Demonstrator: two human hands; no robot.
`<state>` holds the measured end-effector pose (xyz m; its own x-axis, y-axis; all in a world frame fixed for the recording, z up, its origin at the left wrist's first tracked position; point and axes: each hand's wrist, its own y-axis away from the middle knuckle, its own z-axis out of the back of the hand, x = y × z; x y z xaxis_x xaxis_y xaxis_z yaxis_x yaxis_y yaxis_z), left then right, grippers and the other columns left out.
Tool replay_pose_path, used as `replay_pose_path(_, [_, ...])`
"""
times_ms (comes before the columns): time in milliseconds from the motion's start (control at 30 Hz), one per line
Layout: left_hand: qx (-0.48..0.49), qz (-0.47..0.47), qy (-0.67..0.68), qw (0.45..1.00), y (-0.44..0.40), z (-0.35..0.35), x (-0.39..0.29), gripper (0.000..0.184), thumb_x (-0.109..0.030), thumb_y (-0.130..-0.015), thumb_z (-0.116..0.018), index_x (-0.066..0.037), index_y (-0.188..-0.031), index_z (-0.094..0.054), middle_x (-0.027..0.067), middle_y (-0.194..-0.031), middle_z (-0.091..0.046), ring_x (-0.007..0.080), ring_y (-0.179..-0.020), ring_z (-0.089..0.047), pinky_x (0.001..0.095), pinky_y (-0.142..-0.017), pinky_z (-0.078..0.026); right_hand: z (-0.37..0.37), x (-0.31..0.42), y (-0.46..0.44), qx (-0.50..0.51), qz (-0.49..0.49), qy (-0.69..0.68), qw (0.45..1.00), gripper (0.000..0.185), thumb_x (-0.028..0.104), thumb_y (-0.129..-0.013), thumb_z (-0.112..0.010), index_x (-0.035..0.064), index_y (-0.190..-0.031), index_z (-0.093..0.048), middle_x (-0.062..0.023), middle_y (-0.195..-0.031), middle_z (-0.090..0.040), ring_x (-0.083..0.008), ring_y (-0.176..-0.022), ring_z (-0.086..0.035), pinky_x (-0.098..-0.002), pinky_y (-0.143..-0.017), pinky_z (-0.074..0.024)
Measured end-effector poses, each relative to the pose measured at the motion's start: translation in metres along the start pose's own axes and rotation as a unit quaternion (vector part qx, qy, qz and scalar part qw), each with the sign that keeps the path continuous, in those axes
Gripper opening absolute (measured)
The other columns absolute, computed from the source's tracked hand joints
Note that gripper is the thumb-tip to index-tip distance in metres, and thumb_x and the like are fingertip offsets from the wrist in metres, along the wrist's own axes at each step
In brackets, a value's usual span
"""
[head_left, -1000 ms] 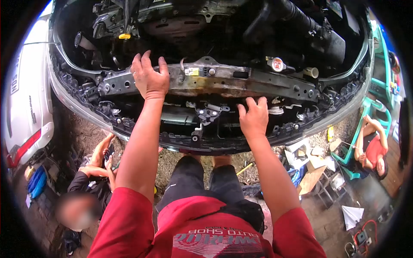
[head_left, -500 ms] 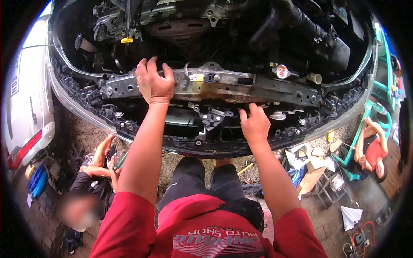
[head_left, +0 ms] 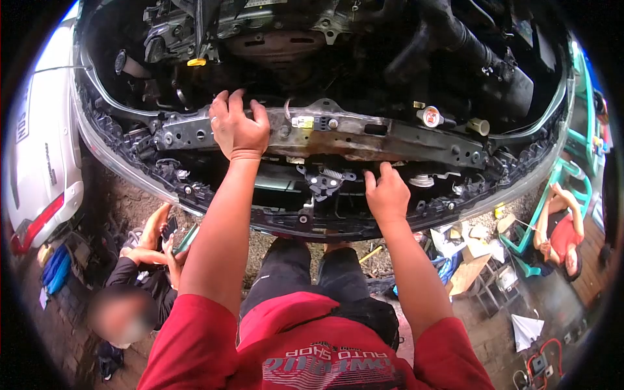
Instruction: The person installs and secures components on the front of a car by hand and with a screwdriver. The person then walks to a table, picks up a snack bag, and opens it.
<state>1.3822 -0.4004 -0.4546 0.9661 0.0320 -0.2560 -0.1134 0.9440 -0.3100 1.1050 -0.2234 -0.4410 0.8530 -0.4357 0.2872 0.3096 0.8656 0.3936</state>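
A metal radiator support bar point(head_left: 426, 140), rust-stained in the middle, runs across the front of the open engine bay. My left hand point(head_left: 239, 129) lies over its left part, with the fingers bent over the far edge and the tips hidden. My right hand point(head_left: 388, 196) is just below the bar's near edge, right of centre. Its fingers are curled, and whatever they hold is hidden. Between my hands, a hood latch point(head_left: 325, 183) with a spring sits under the bar. A yellow label point(head_left: 303, 122) is on the bar, right of my left hand.
Behind the bar are a radiator cap point(head_left: 431, 117), a yellow dipstick handle point(head_left: 196, 62) and a black air hose point(head_left: 448, 26). A white car point(head_left: 49, 149) stands at left. One person point(head_left: 140, 279) sits lower left, another point(head_left: 564, 237) at right near green chairs point(head_left: 520, 240).
The view has shifted slightly. My left hand has stayed on the bar with its fingers a little more bent, and my right hand has remained by the near edge.
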Motion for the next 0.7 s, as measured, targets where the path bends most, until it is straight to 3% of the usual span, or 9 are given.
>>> replay_pose_path(200, [-0.004,-0.005,0.002,1.000,-0.001,-0.001,0.001,0.031,-0.026,-0.086,-0.071,-0.008,-0.112,-0.075,0.0179,-0.126,-0.064,0.0419,-0.119,-0.060,0.0515,-0.101,-0.052,0.000,-0.001,-0.002,0.012,0.003,0.022,1.000,0.032,0.037,-0.096,-0.072,0.0082,-0.104,-0.060,-0.0193,-0.092,-0.070,-0.0451,-0.081,-0.071,-0.0554,-0.070,-0.0573])
replay_pose_path(267, [-0.001,-0.005,0.002,1.000,-0.001,0.000,0.001,0.031,-0.026,-0.086,-0.071,-0.008,-0.111,-0.075,0.0177,-0.125,-0.064,0.0415,-0.119,-0.060,0.0514,-0.100,-0.052,-0.003,-0.001,0.000,-0.004,-0.002,0.025,1.000,0.032,0.036,-0.096,-0.073,0.0087,-0.105,-0.059,-0.0158,-0.091,-0.068,-0.0433,-0.083,-0.069,-0.0547,-0.071,-0.0544])
replay_pose_path(500, [-0.001,-0.009,0.001,1.000,-0.001,0.000,0.000,0.030,-0.025,-0.085,-0.072,-0.009,-0.110,-0.076,0.0171,-0.124,-0.064,0.0401,-0.117,-0.061,0.0509,-0.098,-0.053,0.003,0.004,0.001,-0.028,0.026,0.045,0.998,0.029,0.034,-0.096,-0.073,0.0080,-0.103,-0.061,-0.0179,-0.091,-0.069,-0.0438,-0.080,-0.071,-0.0542,-0.070,-0.0573])
replay_pose_path(700, [0.000,-0.006,0.003,1.000,-0.001,-0.001,0.001,0.030,-0.025,-0.084,-0.072,-0.010,-0.110,-0.076,0.0165,-0.123,-0.064,0.0400,-0.115,-0.061,0.0511,-0.097,-0.053,0.006,0.011,-0.003,-0.059,0.167,-0.011,0.984,0.020,0.028,-0.092,-0.077,0.0117,-0.098,-0.066,-0.0136,-0.086,-0.067,-0.0378,-0.075,-0.071,-0.0499,-0.065,-0.0568])
